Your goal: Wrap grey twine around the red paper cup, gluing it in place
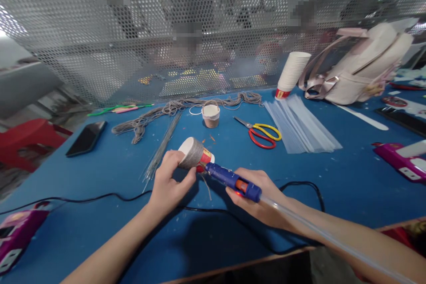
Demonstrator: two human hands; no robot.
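Tilting between the hands, the paper cup (193, 153) is pointing its mouth up-left, its base rightward, above the surface (113, 168); the nearer left hand (171, 179) is pinching it, while the right hand (258, 191) is closing round the glue gun (222, 175), nozzle beside the base end.

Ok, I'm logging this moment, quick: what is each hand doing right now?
Left hand: closed on the paper cup.
Right hand: closed around the blue glue gun, its tip at the cup.
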